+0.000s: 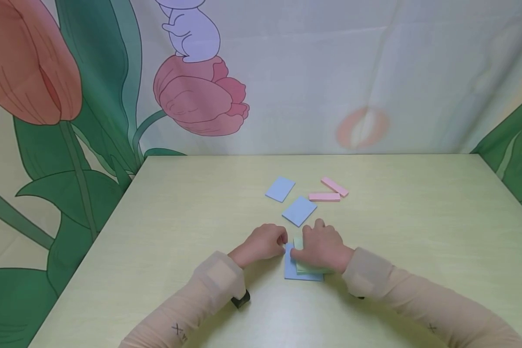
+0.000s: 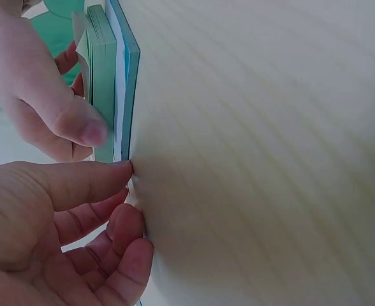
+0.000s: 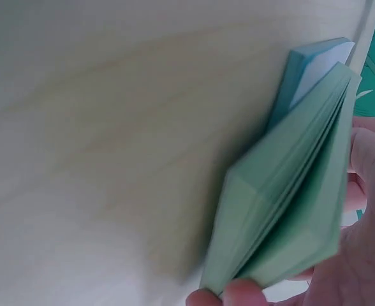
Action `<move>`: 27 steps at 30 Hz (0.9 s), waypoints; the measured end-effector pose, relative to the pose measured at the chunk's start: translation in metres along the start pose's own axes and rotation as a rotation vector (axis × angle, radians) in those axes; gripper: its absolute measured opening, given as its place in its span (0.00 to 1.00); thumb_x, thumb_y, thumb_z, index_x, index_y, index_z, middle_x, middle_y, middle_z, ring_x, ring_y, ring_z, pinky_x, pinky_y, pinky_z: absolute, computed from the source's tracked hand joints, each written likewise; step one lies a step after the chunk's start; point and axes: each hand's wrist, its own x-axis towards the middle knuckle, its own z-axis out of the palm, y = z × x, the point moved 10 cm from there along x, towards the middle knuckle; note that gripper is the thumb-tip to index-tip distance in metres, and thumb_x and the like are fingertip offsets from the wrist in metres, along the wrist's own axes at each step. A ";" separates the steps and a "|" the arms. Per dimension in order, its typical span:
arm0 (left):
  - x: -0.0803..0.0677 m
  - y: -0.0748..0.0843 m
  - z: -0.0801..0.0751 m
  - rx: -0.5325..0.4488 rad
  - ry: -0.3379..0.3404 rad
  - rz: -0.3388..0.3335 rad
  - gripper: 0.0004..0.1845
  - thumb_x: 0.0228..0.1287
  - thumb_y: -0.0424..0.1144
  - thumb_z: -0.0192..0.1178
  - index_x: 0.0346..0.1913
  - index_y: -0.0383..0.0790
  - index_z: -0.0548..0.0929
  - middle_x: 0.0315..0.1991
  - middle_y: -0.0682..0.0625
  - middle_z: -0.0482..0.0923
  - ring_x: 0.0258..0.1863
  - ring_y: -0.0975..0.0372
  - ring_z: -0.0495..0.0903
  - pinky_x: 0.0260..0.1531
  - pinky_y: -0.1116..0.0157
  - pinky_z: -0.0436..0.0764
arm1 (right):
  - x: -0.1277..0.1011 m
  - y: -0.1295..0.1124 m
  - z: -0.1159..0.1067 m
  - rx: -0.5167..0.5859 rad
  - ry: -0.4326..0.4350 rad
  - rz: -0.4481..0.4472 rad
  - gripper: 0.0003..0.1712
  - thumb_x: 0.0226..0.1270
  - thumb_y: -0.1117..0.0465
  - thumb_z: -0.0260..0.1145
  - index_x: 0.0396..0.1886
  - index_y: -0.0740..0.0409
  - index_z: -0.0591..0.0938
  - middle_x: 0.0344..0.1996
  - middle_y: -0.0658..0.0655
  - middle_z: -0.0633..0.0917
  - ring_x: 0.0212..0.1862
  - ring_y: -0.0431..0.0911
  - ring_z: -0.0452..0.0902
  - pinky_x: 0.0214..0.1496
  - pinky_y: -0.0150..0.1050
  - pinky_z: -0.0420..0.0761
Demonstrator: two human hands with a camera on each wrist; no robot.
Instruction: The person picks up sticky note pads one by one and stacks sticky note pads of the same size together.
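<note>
In the head view, my right hand (image 1: pixel 322 245) grips a green sticky note pad (image 1: pixel 303 268), which lies over a blue sticky note pad (image 1: pixel 290 271) on the table. The right wrist view shows the green pad's sheets (image 3: pixel 283 204) fanning apart, with fingertips at its lower corner. My left hand (image 1: pixel 264 241) is at the blue pad's far left corner. Its thumb and curled forefinger meet at that corner in the left wrist view, where they seem to pinch the blue pad's edge (image 2: pixel 134 95). The right hand hides much of the green pad from above.
Beyond the hands lie two more blue pads (image 1: pixel 299 211), one behind the other. To their right are two narrow pink pads (image 1: pixel 324 197), their ends close together. The pale table (image 1: pixel 191 208) reaches back to a hanging cloth (image 1: pixel 296 96) printed with flowers.
</note>
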 end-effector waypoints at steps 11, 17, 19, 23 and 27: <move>-0.001 0.000 -0.001 0.000 0.013 0.004 0.07 0.49 0.33 0.62 0.32 0.40 0.77 0.26 0.52 0.73 0.28 0.63 0.69 0.31 0.69 0.69 | -0.001 -0.004 0.000 0.027 0.002 -0.014 0.34 0.51 0.33 0.55 0.32 0.63 0.72 0.27 0.60 0.67 0.21 0.49 0.67 0.21 0.37 0.65; 0.000 0.000 0.000 -0.001 0.017 0.007 0.07 0.48 0.35 0.63 0.32 0.40 0.78 0.26 0.52 0.73 0.28 0.63 0.69 0.31 0.69 0.69 | 0.000 -0.006 0.002 0.044 -0.005 -0.014 0.36 0.49 0.30 0.54 0.28 0.62 0.71 0.26 0.59 0.67 0.20 0.48 0.67 0.19 0.36 0.64; 0.000 0.000 0.000 0.001 0.018 0.006 0.08 0.48 0.35 0.64 0.32 0.40 0.78 0.26 0.52 0.73 0.27 0.63 0.69 0.31 0.69 0.68 | 0.000 -0.005 0.003 0.044 -0.014 -0.009 0.36 0.49 0.29 0.54 0.29 0.62 0.71 0.26 0.59 0.66 0.20 0.48 0.67 0.19 0.36 0.64; 0.000 0.000 -0.001 0.003 0.020 0.004 0.07 0.48 0.35 0.63 0.32 0.40 0.78 0.27 0.52 0.74 0.28 0.62 0.69 0.32 0.69 0.69 | -0.001 -0.004 0.003 0.048 -0.028 0.000 0.37 0.49 0.29 0.53 0.31 0.62 0.72 0.26 0.59 0.67 0.22 0.49 0.67 0.20 0.37 0.64; -0.001 0.001 -0.002 0.004 0.020 0.007 0.06 0.49 0.34 0.62 0.32 0.40 0.78 0.27 0.51 0.74 0.28 0.62 0.68 0.32 0.69 0.69 | 0.000 0.001 -0.001 0.042 -0.011 -0.003 0.36 0.52 0.30 0.52 0.33 0.61 0.73 0.28 0.59 0.70 0.23 0.49 0.68 0.21 0.38 0.66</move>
